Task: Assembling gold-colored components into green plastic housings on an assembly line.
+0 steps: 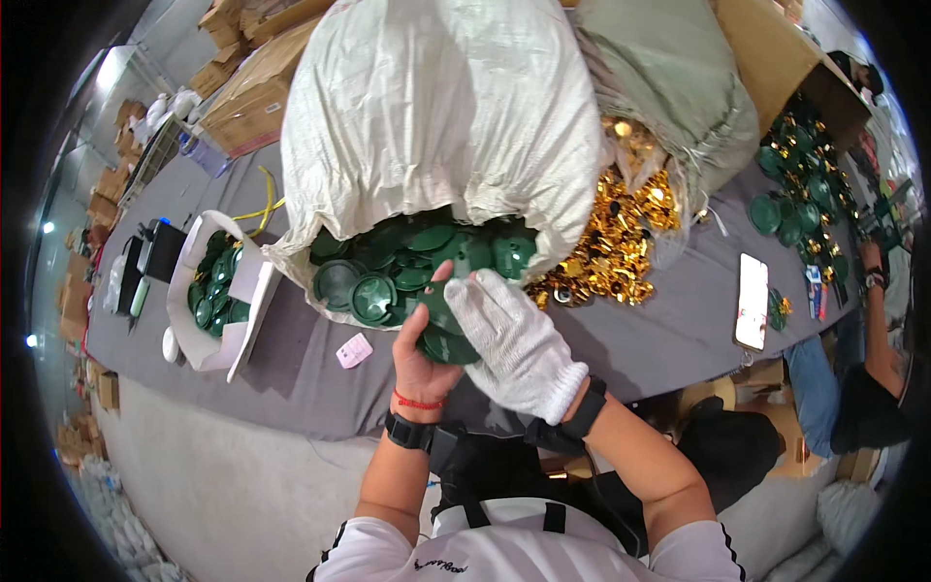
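Note:
My left hand (424, 357), bare with a red string at the wrist, is closed around a few green round plastic discs (448, 341). My right hand (514, 339), in a white knitted glove, lies against the same discs from the right with its fingers pressed on them; its thumb is hidden. Just beyond both hands, more green discs (373, 297) fill the mouth of a large white woven sack (441, 116) lying on the grey cloth-covered table (669, 339).
A white box (184, 291) of green pieces stands left, near a pink tag (354, 350). Gold shiny pieces (621, 242) spill from a bag at right. Further right are a phone (751, 301), a cardboard box (790, 58) with green-and-gold pieces, and another person's arm (876, 320).

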`<control>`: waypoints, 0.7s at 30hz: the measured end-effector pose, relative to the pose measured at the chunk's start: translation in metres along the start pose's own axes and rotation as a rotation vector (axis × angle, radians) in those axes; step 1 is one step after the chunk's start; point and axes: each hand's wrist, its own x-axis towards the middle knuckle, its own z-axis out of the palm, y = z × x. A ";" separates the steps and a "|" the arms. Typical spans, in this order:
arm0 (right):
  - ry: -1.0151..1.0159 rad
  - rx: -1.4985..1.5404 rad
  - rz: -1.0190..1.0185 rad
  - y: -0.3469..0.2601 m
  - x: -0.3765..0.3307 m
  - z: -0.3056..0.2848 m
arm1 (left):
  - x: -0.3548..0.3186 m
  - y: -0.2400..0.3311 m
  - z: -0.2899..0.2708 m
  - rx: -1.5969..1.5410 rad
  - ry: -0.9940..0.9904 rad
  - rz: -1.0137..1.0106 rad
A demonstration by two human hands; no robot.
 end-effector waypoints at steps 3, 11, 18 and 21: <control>-0.103 0.318 0.049 -0.009 -0.029 -0.036 | -0.022 -0.016 0.005 0.057 0.017 -0.111; 0.363 -0.092 0.862 0.086 -0.103 -0.086 | -0.047 -0.056 -0.001 -0.381 -0.144 -0.385; 0.009 -0.328 0.827 0.109 -0.104 -0.054 | -0.024 -0.087 0.002 -0.327 -0.042 -0.584; 0.186 -0.178 0.854 0.106 -0.134 -0.065 | -0.021 -0.096 0.006 -0.295 0.023 -0.622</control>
